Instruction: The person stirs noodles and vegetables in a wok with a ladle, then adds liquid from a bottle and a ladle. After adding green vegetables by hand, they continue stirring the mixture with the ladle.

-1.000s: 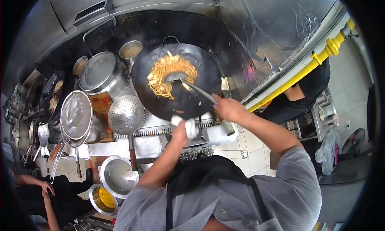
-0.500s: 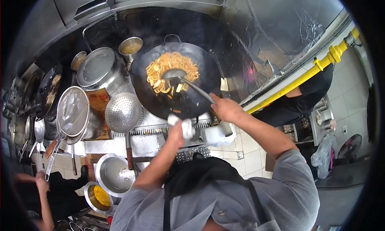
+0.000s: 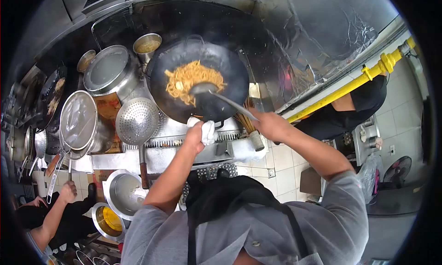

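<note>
A large black wok point(image 3: 230, 67) holds a heap of brown noodles point(image 3: 193, 76). My left hand point(image 3: 195, 137) is closed on a white cloth point(image 3: 209, 132) against the wok's near rim. Closed around the handle of a long metal ladle point(image 3: 230, 102), my right hand point(image 3: 268, 125) is to the right of the wok's near edge. The ladle's bowl rests on the right part of the noodles. A bamboo brush point(image 3: 256, 140) stands beside my right hand.
Left of the wok are a perforated skimmer point(image 3: 137, 120), a lidded pot point(image 3: 107, 71) and a mesh strainer point(image 3: 79, 122). Below sit metal bowls point(image 3: 110, 190). A co-worker's hand point(image 3: 69, 191) is at lower left; another person point(image 3: 363, 99) is behind the yellow pipe point(image 3: 336, 95).
The noodles are bunched more closely and the ladle's bowl has shifted to their right side. The wok sits tilted differently. The co-worker's hand at lower left has moved up to a handle.
</note>
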`<state>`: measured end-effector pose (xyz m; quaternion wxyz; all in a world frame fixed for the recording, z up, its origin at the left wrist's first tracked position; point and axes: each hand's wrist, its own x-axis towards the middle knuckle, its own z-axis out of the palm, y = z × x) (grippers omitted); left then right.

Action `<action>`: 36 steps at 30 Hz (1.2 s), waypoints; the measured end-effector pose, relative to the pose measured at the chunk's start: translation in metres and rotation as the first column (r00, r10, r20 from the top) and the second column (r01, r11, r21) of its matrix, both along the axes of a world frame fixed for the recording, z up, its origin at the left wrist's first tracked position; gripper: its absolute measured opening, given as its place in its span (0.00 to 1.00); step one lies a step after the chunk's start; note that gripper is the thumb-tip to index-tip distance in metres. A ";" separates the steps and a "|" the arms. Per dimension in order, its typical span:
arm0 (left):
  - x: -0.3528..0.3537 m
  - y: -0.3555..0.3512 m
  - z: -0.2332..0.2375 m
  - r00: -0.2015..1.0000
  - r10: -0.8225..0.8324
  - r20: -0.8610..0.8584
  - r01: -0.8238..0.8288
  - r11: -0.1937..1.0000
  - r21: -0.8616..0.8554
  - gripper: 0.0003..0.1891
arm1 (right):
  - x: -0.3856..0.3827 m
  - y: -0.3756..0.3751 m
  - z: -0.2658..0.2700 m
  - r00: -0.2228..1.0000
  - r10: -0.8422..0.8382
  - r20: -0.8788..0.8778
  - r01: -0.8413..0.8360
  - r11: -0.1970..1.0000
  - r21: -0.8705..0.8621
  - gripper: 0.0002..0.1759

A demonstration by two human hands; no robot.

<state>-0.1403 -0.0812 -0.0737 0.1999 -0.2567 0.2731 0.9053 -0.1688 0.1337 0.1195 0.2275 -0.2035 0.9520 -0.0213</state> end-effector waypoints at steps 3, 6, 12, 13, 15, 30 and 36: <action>0.046 0.026 -0.027 0.987 0.156 0.043 -0.144 0.966 -0.213 0.13 | -0.009 -0.006 -0.011 0.994 -0.058 -0.090 0.051 0.995 -0.084 0.27; 0.079 0.035 0.013 0.990 0.138 0.041 -0.124 0.963 -0.240 0.16 | -0.001 0.006 -0.005 0.990 -0.063 -0.130 0.042 0.987 -0.157 0.28; 0.006 -0.007 0.034 0.997 -0.072 -0.018 0.072 0.997 0.001 0.11 | 0.024 0.033 0.013 0.999 0.015 0.042 -0.014 1.000 -0.020 0.29; 0.002 -0.013 0.032 0.984 -0.151 -0.097 0.160 0.984 0.084 0.10 | 0.022 0.028 0.009 0.999 0.052 -0.016 -0.052 0.997 -0.048 0.28; -0.003 -0.010 0.020 0.992 -0.093 -0.081 0.096 0.995 0.034 0.09 | 0.012 0.004 0.010 1.000 -0.024 0.019 0.025 0.999 -0.041 0.28; -0.035 -0.020 0.008 0.997 -0.060 -0.053 0.061 0.998 0.033 0.14 | -0.006 -0.001 -0.008 0.956 -0.265 -0.125 0.164 0.837 -0.521 0.24; -0.039 -0.014 0.013 0.999 0.040 -0.027 -0.040 0.999 0.009 0.13 | -0.064 -0.086 -0.100 0.921 -0.330 -0.208 0.215 0.874 -0.436 0.24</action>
